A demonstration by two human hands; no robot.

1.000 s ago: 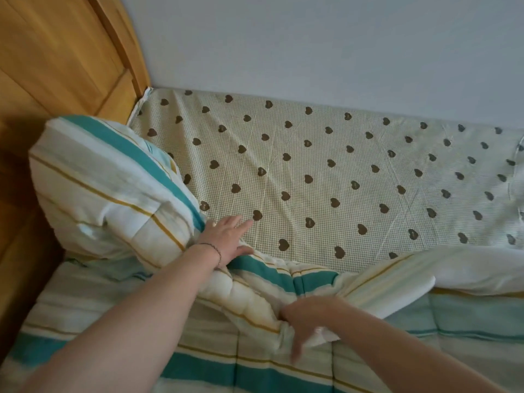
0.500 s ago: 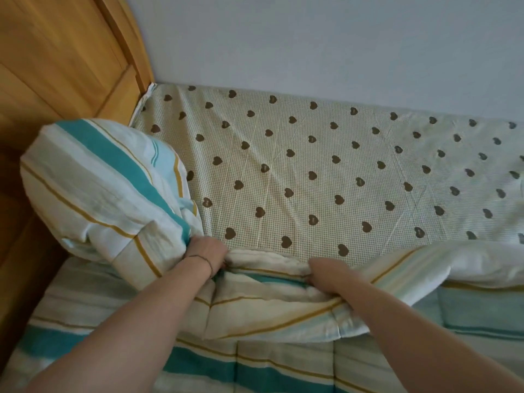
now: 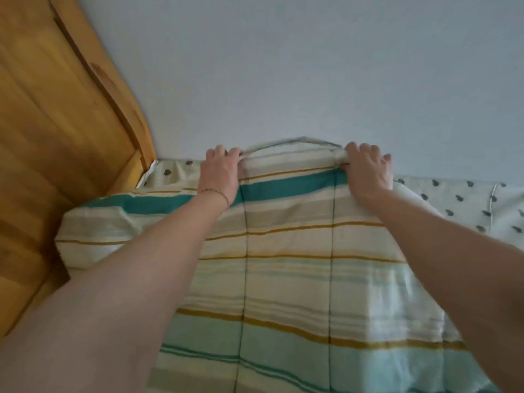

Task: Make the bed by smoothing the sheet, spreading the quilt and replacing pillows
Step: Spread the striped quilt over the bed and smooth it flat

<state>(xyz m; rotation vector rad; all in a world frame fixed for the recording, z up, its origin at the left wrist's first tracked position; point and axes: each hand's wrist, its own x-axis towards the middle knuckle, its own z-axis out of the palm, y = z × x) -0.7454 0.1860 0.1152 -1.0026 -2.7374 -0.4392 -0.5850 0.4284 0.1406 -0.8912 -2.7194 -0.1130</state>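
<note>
1. Striped in teal, cream and mustard, the quilt (image 3: 286,251) now reaches across the bed to its far side; half a second ago its edge lay bunched along the near half, with most of the heart-print sheet (image 3: 453,199) bare.
2. Both hands hold that leading edge. The left hand (image 3: 219,171) at about 11 o'clock and the right hand (image 3: 367,170) at about 1 o'clock have fingers curled over the hem, which bows up in a slack arc between them, close against the wall (image 3: 312,66).
3. Judged from this, the spreading step is well along across the bed's width; the pillow (image 3: 119,222) at 9 o'clock, earlier propped up against the headboard (image 3: 56,123), now lies flatter, with the quilt's left portion beside it or over it; I cannot tell which.
4. Edges: the far hem has little room left before the wall, so further travel that way looks finished. Open room lies toward 3 o'clock, where sheet remains uncovered, and toward 10 o'clock, where a small corner of sheet shows by the headboard.
</note>
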